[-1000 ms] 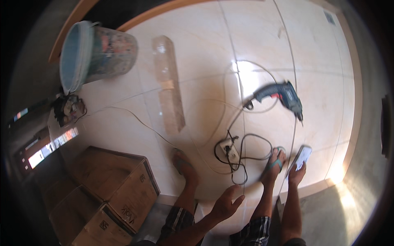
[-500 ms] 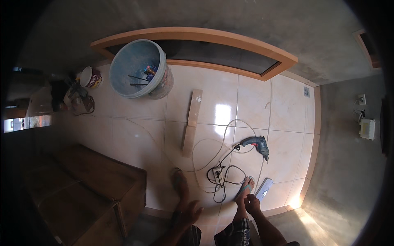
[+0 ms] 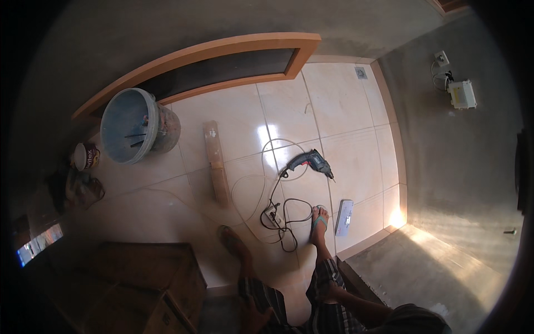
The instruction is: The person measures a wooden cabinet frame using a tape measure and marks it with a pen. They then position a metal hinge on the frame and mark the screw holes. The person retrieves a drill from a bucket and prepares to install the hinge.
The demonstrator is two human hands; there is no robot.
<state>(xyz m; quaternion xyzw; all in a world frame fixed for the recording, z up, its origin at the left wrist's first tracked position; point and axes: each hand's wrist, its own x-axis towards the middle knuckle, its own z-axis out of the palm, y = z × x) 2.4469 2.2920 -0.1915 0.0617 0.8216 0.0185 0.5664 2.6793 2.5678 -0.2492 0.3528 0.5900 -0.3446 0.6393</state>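
Observation:
My left hand (image 3: 256, 316) is low in the picture, against the left leg of my dark striped shorts, fingers apart and nothing held. My right hand (image 3: 332, 292) rests on the shorts at my right knee; its fingers are too dim to make out. Beyond my feet, a dark power drill (image 3: 311, 161) lies on the tiled floor, its black cord running to a white extension socket (image 3: 273, 216) among loose cable loops. Beside my right foot (image 3: 319, 220), in a green-strapped flip-flop, lies a flat pale box (image 3: 344, 217).
A wooden board (image 3: 216, 164) lies on the floor. Far left stand a large bucket (image 3: 167, 129) with tools inside and a smaller paint tub (image 3: 86, 156). A wood-framed panel (image 3: 303, 53) leans at the wall. A brown wooden cabinet (image 3: 139, 278) is near left; a white box (image 3: 462, 94) hangs right.
The view has swung right, shifting floor objects left in the picture. Both hands have come down and back to my legs, the right one from beside my foot to my knee.

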